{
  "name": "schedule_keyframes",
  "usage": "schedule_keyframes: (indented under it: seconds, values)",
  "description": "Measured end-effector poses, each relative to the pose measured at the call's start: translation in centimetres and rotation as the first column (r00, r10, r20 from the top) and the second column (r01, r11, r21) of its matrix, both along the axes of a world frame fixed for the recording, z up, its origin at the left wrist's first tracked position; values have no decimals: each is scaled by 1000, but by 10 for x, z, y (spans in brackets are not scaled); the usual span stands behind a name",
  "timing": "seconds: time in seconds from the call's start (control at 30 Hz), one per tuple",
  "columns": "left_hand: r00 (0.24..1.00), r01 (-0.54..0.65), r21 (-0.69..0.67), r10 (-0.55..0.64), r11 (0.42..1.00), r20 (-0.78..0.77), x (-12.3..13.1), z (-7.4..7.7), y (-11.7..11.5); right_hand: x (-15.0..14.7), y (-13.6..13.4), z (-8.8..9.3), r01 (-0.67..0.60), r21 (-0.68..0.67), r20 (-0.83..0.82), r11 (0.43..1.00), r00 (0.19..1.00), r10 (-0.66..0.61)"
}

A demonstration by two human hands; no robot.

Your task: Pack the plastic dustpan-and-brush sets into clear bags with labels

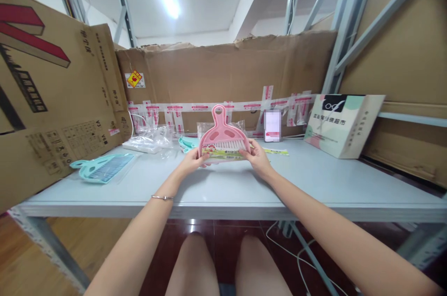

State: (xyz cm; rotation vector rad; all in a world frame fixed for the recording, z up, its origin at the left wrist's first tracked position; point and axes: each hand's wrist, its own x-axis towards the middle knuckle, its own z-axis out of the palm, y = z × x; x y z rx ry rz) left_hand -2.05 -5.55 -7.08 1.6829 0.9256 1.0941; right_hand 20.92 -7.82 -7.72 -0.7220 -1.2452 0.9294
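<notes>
A pink dustpan and brush set (223,134) is held upright over the middle of the table, its looped handle pointing up and white bristles showing across the pan. A yellow-green printed label strip (228,153) runs along its lower edge. My left hand (193,161) grips its lower left corner, and my right hand (257,158) grips the lower right one, thumbs in front. Behind the set, partly hidden, lie a teal dustpan (186,143) and some clear plastic wrap.
Another teal dustpan and brush (101,168) lies in clear plastic at the left. Crumpled plastic bags (153,140) sit behind it. A phone with a blurred screen (272,126) leans at the back; a printed box (344,126) stands right. Cardboard walls (226,72) enclose the table (314,184).
</notes>
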Motion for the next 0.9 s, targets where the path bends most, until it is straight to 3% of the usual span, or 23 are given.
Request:
schedule_keyframes:
  seconds: [0.27,0.47,0.57,0.7,0.83,0.9]
  values:
    - [1000,12,11,-12,1000,7,0,3,-5,2,4,-5,-6,18,108,1000,994,4]
    - [978,202,-63,-204,977,-28,2,6,-20,2,9,-2,156,181,261,971,944,-200]
    - [962,274,33,-274,961,-17,1,5,-21,4,7,0,113,259,315,959,929,-194]
    - [975,217,273,-221,937,-16,1,3,-14,5,5,-1,48,322,382,946,908,-176]
    - [960,254,256,-276,933,54,4,1,-11,3,10,-3,59,325,320,944,932,-168]
    - [966,222,220,-244,950,81,5,3,-12,9,11,-1,104,286,283,953,941,-187]
